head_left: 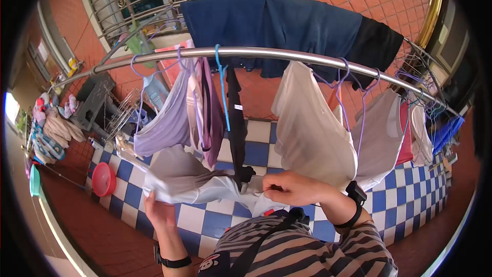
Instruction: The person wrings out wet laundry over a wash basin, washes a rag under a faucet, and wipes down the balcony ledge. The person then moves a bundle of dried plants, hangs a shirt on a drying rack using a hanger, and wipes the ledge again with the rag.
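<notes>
A grey and white garment (189,182) stretches between my hands in front of my striped shirt. My left hand (161,211) is closed on its left edge, fingers partly behind the cloth. The fingers of my right hand (293,188) pinch the cloth at the other end. Just above the garment, a narrow black cloth item (236,128) hangs down, its lower end close to the fabric. A light blue hanger (223,87) hangs bare from the metal rail (256,52). A lilac garment (166,118) and a beige garment (312,128) hang on either side.
Dark blue trousers (287,25) lie over a rail behind. More clothes, among them a grey-beige garment (379,133), hang at the right. A red basin (104,179) stands on the blue and white tiled floor (215,223). Bundled laundry (59,123) hangs at far left.
</notes>
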Available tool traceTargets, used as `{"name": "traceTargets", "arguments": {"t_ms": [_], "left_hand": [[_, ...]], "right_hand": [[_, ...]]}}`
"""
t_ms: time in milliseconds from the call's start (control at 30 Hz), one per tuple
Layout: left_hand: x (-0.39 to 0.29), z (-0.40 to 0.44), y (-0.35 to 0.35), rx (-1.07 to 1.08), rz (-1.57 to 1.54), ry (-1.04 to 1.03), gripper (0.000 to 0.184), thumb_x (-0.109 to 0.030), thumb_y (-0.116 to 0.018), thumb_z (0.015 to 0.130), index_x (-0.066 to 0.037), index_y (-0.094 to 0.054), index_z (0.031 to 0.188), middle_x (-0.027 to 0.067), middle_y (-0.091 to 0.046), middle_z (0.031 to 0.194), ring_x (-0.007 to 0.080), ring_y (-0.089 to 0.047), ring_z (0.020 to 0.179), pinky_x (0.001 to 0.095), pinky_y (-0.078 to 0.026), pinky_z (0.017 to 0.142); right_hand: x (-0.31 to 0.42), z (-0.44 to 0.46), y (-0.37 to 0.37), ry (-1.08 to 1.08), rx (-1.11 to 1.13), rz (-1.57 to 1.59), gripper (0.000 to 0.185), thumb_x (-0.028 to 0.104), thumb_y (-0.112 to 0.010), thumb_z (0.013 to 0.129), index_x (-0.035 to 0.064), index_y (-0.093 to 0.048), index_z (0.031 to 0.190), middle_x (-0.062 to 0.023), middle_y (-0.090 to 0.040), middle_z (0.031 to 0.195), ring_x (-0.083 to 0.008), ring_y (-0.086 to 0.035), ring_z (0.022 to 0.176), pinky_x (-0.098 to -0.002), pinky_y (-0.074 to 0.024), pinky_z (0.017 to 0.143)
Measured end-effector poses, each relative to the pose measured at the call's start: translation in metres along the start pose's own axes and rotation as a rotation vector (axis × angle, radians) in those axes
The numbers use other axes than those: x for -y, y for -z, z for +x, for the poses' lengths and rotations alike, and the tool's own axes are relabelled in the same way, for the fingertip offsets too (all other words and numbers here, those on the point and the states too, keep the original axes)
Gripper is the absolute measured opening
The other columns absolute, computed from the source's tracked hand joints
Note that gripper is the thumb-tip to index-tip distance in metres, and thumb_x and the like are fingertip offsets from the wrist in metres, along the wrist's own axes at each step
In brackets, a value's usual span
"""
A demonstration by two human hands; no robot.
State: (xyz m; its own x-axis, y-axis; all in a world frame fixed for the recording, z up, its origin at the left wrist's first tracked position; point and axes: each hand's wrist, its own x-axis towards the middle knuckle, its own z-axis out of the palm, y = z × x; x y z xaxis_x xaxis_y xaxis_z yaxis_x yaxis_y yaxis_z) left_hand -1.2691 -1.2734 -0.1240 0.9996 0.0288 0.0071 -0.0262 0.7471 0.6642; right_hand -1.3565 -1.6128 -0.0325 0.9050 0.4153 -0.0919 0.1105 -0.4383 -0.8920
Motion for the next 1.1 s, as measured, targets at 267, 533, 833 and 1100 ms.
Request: {"name": "traceTargets", "arguments": {"t_ms": [267,533,833,1100], "left_hand": [[-0.012,-0.073,-0.082,0.738,0.702,-0.269,0.052,-0.035,-0.060,0.084,0.005,-0.052,0.116,0.0204,-0.052,0.122,0.0347,-0.052,0.110,0.0438,-0.040,0.093],[0.035,-0.068,-0.136,1.472,0.956,-0.634,0.053,-0.027,-0.066,0.077,0.009,-0.054,0.113,0.0248,-0.059,0.108,0.0355,-0.059,0.100,0.0404,-0.048,0.084],[0.175,-0.176,-0.134,1.394,0.786,-0.982,0.061,-0.009,-0.057,0.075,0.007,-0.032,0.128,0.0378,-0.035,0.127,0.0490,-0.046,0.113,0.0509,-0.044,0.089],[0.334,-0.298,-0.242,0.916,0.754,-0.804,0.092,-0.025,-0.069,0.077,-0.001,-0.009,0.144,0.0353,-0.007,0.143,0.0504,-0.014,0.131,0.0590,-0.015,0.103]], "right_hand": [[0.026,0.000,-0.098,0.307,-0.355,0.065,0.100,0.023,-0.077,0.069,0.0012,-0.013,0.142,-0.0220,-0.024,0.141,-0.0382,-0.044,0.118,-0.0387,-0.0396,0.097],[0.025,-0.073,-0.110,0.197,-0.826,0.302,0.047,-0.002,-0.055,0.082,0.0022,-0.047,0.128,-0.0118,-0.060,0.115,-0.0202,-0.058,0.106,-0.0301,-0.0418,0.092],[0.048,-0.225,-0.050,0.313,-1.133,1.005,0.025,0.019,-0.052,0.092,0.0004,-0.059,0.107,-0.0053,-0.064,0.092,-0.0109,-0.061,0.078,-0.0252,-0.0499,0.068],[0.034,-0.399,-0.014,0.226,-1.398,1.249,0.034,0.003,-0.048,0.079,-0.0057,-0.053,0.112,-0.0146,-0.064,0.097,-0.0226,-0.066,0.083,-0.0340,-0.0538,0.076]]}}
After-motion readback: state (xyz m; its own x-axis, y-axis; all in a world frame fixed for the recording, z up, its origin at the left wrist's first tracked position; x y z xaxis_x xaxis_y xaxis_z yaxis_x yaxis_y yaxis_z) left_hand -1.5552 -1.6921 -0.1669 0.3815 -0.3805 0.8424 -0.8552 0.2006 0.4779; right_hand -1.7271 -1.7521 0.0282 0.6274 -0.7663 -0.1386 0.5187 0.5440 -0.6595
